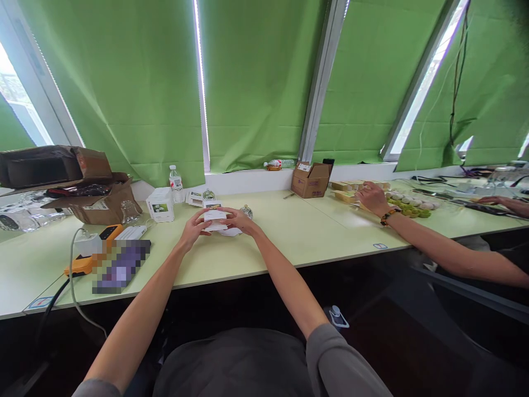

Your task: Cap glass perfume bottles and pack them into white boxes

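Directly between left fingers (203,225) and right fingers (228,221), white box (215,215)

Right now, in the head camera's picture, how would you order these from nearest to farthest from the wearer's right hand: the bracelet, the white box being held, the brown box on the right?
From the right hand:
1. White box, held between both hands.
2. Brown box, off to the right.
3. Bracelet, farther right, on another person's arm.
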A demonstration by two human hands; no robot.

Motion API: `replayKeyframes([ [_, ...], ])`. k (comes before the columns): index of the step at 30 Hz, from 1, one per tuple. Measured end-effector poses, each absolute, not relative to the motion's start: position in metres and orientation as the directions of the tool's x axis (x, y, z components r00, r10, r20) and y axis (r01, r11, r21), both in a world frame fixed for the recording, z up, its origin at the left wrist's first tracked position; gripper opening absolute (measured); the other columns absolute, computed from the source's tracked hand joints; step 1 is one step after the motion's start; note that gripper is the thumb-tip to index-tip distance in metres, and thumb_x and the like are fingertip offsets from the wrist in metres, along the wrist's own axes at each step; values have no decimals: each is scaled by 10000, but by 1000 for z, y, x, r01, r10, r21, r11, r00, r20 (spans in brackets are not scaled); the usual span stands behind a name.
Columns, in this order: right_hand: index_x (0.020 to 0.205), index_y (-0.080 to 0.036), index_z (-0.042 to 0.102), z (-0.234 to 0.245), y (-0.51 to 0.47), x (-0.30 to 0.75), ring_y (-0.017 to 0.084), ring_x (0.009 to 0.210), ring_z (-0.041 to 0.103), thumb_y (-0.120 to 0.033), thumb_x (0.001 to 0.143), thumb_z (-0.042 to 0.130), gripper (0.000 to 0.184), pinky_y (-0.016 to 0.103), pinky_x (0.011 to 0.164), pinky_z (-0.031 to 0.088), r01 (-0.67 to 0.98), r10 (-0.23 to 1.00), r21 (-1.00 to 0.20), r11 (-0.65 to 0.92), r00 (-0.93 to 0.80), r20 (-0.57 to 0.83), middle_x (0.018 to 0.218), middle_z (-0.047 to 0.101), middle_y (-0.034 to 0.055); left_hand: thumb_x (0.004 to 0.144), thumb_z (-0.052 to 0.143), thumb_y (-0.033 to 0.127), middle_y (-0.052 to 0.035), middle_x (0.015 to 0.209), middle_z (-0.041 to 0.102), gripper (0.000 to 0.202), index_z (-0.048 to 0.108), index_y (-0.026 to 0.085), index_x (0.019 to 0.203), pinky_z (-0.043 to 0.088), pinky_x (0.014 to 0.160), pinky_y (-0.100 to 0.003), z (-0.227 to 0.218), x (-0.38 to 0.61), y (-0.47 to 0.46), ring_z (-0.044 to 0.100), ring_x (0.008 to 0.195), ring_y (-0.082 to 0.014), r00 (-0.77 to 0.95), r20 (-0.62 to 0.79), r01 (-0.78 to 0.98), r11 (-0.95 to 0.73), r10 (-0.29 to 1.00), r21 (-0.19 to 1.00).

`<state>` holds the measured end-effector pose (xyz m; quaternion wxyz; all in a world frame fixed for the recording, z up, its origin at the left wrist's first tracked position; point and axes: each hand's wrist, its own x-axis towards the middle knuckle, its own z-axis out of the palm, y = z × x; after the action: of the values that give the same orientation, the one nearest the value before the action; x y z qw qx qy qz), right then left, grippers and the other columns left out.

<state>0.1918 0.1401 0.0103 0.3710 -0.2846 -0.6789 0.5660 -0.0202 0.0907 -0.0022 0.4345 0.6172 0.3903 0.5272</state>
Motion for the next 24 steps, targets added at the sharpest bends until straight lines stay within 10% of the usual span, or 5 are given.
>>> replayKeyframes([
  [19,1429,-302,385,19,126,192,170,882,650,-407,779,712,735,333,775,587,-51,791,-988,148,-593,150,1007,657,42,777,652,493,-62,942,655,666,453,261,1369,603,652,-360,6,-14,81,658,755,-185,86,298,11,-300,951,954],
  [24,1482,-345,243,18,126,191,202,965,654,-331,665,816,998,342,809,570,-30,731,-990,139,-671,123,1156,627,61,769,668,502,-81,1013,665,679,453,263,1367,602,674,-373,4,-18,85,676,756,-196,86,272,8,-273,959,962],
])
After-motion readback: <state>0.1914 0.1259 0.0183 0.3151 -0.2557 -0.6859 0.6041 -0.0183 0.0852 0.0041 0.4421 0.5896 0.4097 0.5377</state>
